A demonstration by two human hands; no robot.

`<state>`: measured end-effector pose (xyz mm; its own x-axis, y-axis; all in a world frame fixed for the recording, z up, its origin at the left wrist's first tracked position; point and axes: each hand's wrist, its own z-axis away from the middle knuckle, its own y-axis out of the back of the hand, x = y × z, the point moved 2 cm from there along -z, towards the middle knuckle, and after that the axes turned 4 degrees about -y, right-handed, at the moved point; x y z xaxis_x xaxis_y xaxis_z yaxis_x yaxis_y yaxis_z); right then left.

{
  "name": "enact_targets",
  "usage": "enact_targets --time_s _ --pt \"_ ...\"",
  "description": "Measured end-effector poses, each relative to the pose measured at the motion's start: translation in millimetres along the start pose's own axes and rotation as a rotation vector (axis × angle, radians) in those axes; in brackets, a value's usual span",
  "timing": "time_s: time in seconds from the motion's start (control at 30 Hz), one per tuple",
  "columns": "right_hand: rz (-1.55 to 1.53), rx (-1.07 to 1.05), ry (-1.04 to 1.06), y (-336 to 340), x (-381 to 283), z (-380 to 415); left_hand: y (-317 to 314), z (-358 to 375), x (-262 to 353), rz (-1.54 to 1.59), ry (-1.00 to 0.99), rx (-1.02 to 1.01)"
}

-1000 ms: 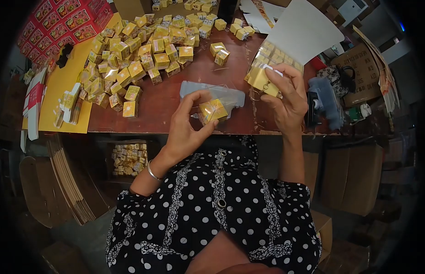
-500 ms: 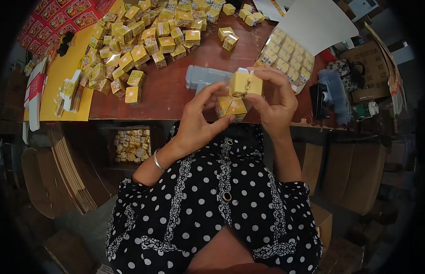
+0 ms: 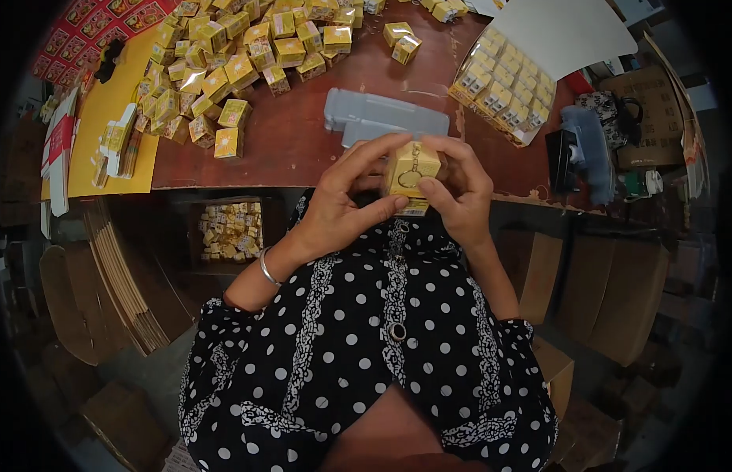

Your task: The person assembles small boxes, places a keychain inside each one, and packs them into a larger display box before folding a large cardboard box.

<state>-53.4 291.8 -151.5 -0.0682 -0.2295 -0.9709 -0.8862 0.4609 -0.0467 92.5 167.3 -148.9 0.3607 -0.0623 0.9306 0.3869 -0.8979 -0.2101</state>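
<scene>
Close to my body, just off the table's front edge, both hands meet around a small yellow cube keychain (image 3: 427,160). Its metal chain and split ring hang over the side facing me. Directly below it shows a yellow printed carton (image 3: 414,209) with a barcode. My left hand (image 3: 341,195) is curled round the left side, its thumb at the carton. From the right, my right hand (image 3: 465,195) grips the cube, thumb on its front near the ring. My fingers hide where the cube and carton meet.
Clear plastic cases (image 3: 381,118) lie behind my hands on the red table (image 3: 303,149). A heap of yellow cartons (image 3: 240,71) covers the back left. A tray of keychain cubes (image 3: 503,86) stands at right. Below the table, an open box (image 3: 230,230) holds more small yellow pieces.
My right hand has brought the keychain cube down and left onto the carton in my left hand. The split ring now shows on the cube's front.
</scene>
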Motion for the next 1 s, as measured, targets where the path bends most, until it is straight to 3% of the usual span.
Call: enact_targets --time_s 0.27,0.37,0.47,0.63,0.77,0.87,0.93,1.0 --pt "0.027 -0.013 -0.075 -12 41 45 13 30 -32 -0.049 0.247 0.023" --pt "-0.081 0.042 -0.05 -11 41 49 9 33 -42 0.089 0.214 0.026" --pt "0.027 0.031 -0.003 -9 39 48 11 31 -46 0.253 0.24 0.095" --pt "0.055 -0.136 0.048 -1 34 42 22 31 -42 -0.078 0.156 -0.047" --pt "-0.051 -0.069 -0.198 -8 18 37 17 27 -26 -0.021 0.115 -0.024" --pt "-0.002 -0.054 -0.276 -10 11 33 17 22 -22 -0.18 0.122 -0.062" --pt "0.028 -0.044 -0.297 -9 6 31 17 18 -19 -0.401 -0.035 -0.112" --pt "0.009 -0.023 -0.374 -7 4 27 15 18 -19 -0.392 -0.025 -0.09"
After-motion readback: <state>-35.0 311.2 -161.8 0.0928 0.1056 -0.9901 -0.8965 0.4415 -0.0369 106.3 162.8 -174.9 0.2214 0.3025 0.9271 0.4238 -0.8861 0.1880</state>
